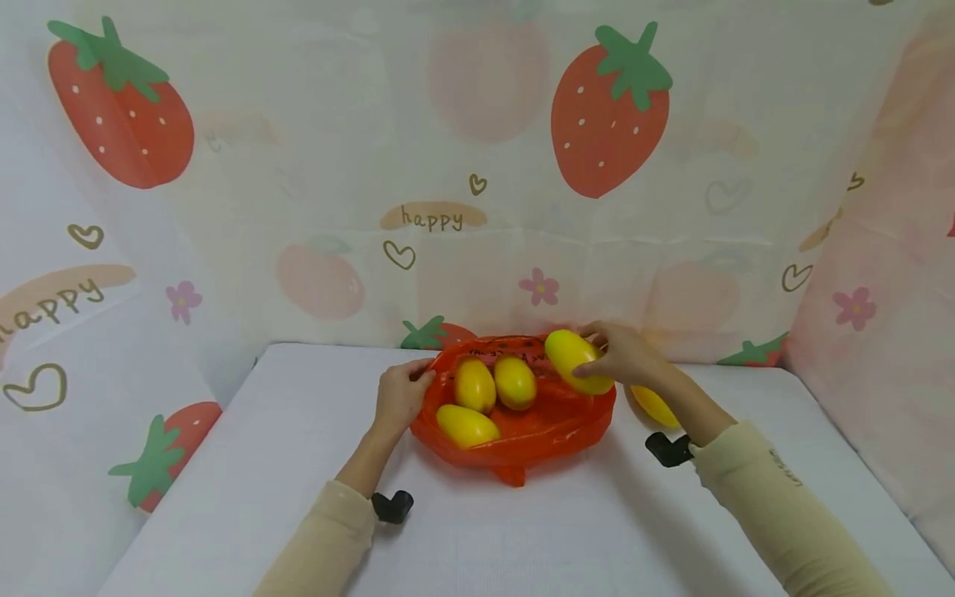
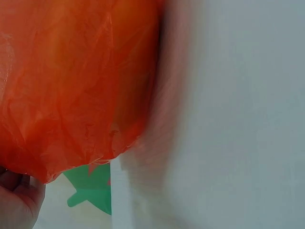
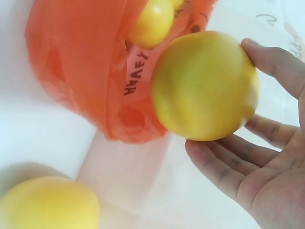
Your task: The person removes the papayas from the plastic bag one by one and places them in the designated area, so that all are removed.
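Note:
A red plastic bag (image 1: pixel 515 452) lies with its mouth spread wide on the white table, and several yellow mangoes (image 1: pixel 475 385) are inside it. My left hand (image 1: pixel 401 400) pinches the left edge of the bag. In the left wrist view that hand (image 2: pixel 21 200) shows only in part, at the bag's edge. With thumb and fingers, my right hand (image 1: pixel 622 356) holds another mango (image 1: pixel 574 361) at the bag's right rim. Seen from the right wrist, this mango (image 3: pixel 205 86) sits between the thumb and fingertips, beside the bag's opening.
One more mango (image 1: pixel 655 406) lies on the table (image 1: pixel 313 464) to the right of the bag, partly hidden by my right forearm. A curtain (image 1: pixel 336 124) printed with strawberries hangs behind the table's far edge. Both wrists carry a small black mount (image 1: pixel 393 507).

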Motion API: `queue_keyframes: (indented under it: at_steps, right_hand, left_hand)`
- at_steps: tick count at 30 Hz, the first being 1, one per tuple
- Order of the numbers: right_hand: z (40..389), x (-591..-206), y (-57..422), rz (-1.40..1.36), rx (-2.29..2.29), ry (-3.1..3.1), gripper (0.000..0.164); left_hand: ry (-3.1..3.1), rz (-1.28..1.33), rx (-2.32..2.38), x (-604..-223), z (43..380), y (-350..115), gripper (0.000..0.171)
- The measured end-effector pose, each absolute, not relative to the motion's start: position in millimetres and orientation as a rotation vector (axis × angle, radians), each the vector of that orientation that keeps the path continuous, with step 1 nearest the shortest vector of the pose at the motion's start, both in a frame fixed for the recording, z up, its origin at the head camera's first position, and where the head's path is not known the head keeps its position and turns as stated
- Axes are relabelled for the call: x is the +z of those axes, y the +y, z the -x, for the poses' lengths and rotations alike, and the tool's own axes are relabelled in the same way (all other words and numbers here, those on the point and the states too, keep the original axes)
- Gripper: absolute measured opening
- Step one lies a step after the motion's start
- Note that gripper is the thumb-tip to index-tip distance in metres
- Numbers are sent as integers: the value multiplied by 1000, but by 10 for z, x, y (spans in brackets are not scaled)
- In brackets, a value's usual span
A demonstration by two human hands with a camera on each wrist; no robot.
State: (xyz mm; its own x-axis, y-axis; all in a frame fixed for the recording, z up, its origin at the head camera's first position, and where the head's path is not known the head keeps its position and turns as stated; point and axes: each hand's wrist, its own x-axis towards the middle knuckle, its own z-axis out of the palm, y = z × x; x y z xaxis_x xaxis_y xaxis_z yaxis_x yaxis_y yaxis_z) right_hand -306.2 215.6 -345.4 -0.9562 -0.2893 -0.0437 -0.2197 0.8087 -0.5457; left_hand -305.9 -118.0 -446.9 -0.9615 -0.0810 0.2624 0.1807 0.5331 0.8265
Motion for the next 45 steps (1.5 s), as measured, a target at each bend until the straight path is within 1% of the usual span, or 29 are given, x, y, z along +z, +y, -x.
queue_keyframes:
  at_steps: [7, 19, 27, 37, 45]
  right_hand:
    - [3054, -3427, 2300, 406, -860, 2871, 66]
    - [3045, -3379, 2480, 422, -854, 2875, 69]
    - [3031, -3351, 2583, 356, -843, 2897, 71]
    - [3065, -3348, 2758, 314, -810, 2935, 70]
    - [3074, -3372, 2927, 273, -780, 2957, 71]
  left_hand:
    - [-2524, 95, -1400, -4454, 3071, -1185, 29]
    - [-2506, 89, -1406, -4479, 3060, -1186, 28]
    - [-2501, 86, -1424, -4506, 3069, -1190, 27]
    - [-2506, 72, -1437, -4511, 3072, -1193, 28]
    - [-2490, 103, -1402, -4522, 3074, -1194, 27]
